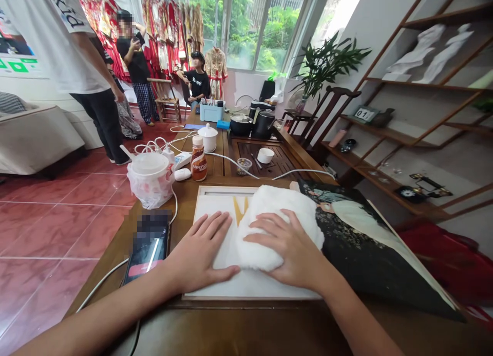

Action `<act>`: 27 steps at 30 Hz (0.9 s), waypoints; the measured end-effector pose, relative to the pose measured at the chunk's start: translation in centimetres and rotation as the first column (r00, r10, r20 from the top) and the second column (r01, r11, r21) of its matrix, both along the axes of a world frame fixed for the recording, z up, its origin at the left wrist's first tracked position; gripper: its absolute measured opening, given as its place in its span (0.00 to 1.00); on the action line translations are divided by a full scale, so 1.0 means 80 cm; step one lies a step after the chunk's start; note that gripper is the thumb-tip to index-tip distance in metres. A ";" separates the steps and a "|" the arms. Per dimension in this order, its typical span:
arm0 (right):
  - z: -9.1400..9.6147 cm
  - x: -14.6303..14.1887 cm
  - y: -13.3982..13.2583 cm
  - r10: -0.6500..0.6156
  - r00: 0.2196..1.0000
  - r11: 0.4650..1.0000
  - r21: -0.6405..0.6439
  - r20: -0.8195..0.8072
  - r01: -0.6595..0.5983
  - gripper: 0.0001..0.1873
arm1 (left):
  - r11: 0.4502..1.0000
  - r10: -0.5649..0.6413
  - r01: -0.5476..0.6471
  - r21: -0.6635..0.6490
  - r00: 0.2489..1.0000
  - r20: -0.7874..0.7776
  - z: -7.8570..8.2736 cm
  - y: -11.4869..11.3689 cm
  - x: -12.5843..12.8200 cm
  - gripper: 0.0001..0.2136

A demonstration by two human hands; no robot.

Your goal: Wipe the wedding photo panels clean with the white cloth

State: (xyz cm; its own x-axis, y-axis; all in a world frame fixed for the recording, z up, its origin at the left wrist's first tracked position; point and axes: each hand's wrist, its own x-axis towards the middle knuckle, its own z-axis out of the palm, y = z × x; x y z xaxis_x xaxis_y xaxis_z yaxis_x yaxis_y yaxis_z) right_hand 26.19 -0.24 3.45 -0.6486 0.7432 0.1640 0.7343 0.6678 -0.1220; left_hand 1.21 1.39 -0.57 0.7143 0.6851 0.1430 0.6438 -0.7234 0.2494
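Note:
My left hand [206, 256] lies flat with fingers stretched out on a white board [215, 286] with a thin wooden rim, near its left side. My right hand [287, 243] is over a thick, fluffy white cloth [295, 202], its fingers bent and pressed into the pile. The cloth covers much of the board's right half. Beside its left edge, yellow strips [239, 208] show on the board. To the right, a large dark printed picture [358, 243] with a pale figure lies on the table, partly next to the cloth.
On the wooden table [215, 325] are a phone [148, 250], a bagged bucket [149, 176] with cables, a Nescafe bottle [198, 161], a white lidded cup [208, 137] and a tea tray [246, 153]. A white cable crosses behind the board. People stand and sit farther back.

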 end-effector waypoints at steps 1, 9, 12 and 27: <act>0.000 -0.004 -0.002 0.025 1.000 1.000 -0.012 0.005 -0.025 0.22 | 1.000 0.000 0.000 0.000 1.000 -0.003 0.000 0.000 0.000 0.42; 0.003 0.027 0.017 -0.111 0.994 0.993 0.038 -0.021 0.111 0.18 | 1.000 0.006 -0.006 0.001 1.000 0.017 0.000 0.001 0.002 0.41; 0.003 0.022 0.013 -0.089 0.996 0.995 0.034 -0.014 0.090 0.20 | 1.000 0.002 -0.002 0.002 1.000 0.021 0.001 0.001 0.002 0.41; 0.001 0.022 0.011 -0.119 0.993 0.989 0.088 0.014 0.117 0.22 | 1.000 0.009 -0.009 -0.005 1.000 0.012 0.004 -0.001 0.001 0.41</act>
